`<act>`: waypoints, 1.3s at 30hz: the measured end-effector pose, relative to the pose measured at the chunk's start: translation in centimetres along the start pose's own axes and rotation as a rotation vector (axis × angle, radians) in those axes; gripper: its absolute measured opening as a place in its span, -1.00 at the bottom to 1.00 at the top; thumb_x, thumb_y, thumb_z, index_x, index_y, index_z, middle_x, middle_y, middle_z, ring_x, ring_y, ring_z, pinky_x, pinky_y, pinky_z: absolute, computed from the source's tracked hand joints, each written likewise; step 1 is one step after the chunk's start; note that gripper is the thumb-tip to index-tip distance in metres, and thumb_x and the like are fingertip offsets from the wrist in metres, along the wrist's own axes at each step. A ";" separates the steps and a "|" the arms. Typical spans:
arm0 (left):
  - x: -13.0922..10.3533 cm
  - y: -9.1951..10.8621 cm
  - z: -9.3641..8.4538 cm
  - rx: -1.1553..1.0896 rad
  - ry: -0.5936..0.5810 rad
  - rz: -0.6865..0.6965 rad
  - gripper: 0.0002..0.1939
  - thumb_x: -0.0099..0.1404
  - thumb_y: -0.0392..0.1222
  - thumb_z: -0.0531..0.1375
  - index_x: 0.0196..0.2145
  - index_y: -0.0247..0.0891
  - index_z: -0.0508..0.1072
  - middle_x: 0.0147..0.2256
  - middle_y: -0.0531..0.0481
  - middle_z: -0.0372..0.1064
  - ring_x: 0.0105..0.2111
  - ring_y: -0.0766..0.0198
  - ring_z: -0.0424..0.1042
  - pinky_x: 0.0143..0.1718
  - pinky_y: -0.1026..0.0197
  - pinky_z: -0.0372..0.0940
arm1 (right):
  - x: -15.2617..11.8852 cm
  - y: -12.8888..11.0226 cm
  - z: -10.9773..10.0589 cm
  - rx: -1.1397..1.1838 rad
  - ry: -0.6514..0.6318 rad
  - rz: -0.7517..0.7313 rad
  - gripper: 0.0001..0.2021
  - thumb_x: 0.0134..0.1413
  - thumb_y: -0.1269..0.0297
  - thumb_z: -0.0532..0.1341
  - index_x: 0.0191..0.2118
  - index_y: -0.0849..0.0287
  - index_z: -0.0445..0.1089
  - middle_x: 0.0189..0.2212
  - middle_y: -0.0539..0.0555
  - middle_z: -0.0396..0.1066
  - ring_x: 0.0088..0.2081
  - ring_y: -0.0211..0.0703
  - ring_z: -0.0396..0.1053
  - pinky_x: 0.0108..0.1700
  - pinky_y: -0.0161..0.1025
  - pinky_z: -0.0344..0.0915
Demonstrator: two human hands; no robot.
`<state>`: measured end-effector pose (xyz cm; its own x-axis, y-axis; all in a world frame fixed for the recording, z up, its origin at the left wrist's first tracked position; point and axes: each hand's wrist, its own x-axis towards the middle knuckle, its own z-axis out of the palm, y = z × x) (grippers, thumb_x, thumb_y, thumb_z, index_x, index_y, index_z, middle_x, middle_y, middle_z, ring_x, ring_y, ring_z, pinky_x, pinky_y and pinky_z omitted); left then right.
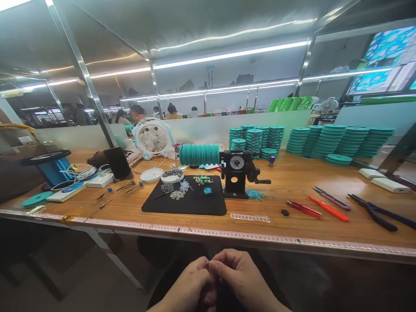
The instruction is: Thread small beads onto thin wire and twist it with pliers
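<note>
Both hands meet low in front of me, below the table's front edge. My left hand [193, 279] is closed, thumb and forefinger pinched around something tiny and dark. Against it, my right hand [238, 275] pinches at the same spot with its fingertips. What they hold is too small to name. Beyond them on the table lies a black mat [185, 209] with small piles of metal parts [177, 195], colourful beads [203, 180] and blue bits [207, 190]. A black hand-cranked winder [235, 177] with a dial carries a row of teal spools [199, 154].
Red-handled tweezers [303, 209], an orange tool [328, 208] and dark pliers [373, 212] lie at the right. Stacks of teal spools [329, 141] stand behind. A white fan [154, 138], a phone [118, 164] and a blue wire reel [52, 169] are at the left. A measuring tape [195, 232] runs along the edge.
</note>
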<state>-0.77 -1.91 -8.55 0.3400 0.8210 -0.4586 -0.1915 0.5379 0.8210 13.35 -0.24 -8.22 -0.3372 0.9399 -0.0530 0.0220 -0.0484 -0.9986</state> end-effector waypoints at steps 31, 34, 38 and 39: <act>-1.1 -0.5 -0.4 0.250 0.257 0.471 -0.62 0.12 0.15 0.21 -0.48 -0.23 0.27 -0.62 0.14 0.18 -0.60 0.39 0.16 -0.52 0.31 0.11 | -0.8 -1.4 0.2 0.160 -0.001 0.094 -0.80 -0.28 0.21 0.28 -0.67 0.19 0.31 -0.65 0.04 0.41 -0.50 -0.14 0.35 -0.39 -0.27 0.24; -0.9 -0.7 -0.6 0.296 0.270 0.491 -0.63 0.14 0.16 0.18 -0.48 -0.21 0.26 -0.62 0.13 0.18 -0.59 0.37 0.17 -0.50 0.30 0.12 | -0.8 -1.2 0.1 0.184 -0.003 0.105 -0.82 -0.27 0.24 0.28 -0.66 0.20 0.31 -0.63 0.04 0.43 -0.49 -0.13 0.37 -0.38 -0.26 0.25; -0.9 -1.0 -0.7 0.392 0.341 0.562 -0.64 0.15 0.16 0.16 -0.49 -0.21 0.30 -0.61 0.11 0.18 -0.59 0.34 0.15 -0.51 0.29 0.10 | -0.6 -0.3 0.1 0.231 0.004 0.081 -0.81 -0.23 0.24 0.30 -0.63 0.20 0.33 -0.61 0.04 0.45 -0.43 -0.10 0.41 -0.31 -0.24 0.26; -0.9 -1.1 -0.7 0.419 0.378 0.588 -0.64 0.14 0.16 0.17 -0.50 -0.21 0.32 -0.61 0.09 0.19 -0.58 0.32 0.16 -0.51 0.28 0.10 | -0.6 -0.1 0.1 0.253 0.011 0.077 -0.80 -0.22 0.23 0.31 -0.63 0.20 0.32 -0.62 0.04 0.45 -0.43 -0.09 0.42 -0.30 -0.23 0.27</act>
<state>-1.50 -3.08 -9.24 -0.0568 0.9963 0.0647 0.1437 -0.0560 0.9880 13.47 -0.84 -8.06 -0.3333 0.9338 -0.1304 -0.1893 -0.2018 -0.9610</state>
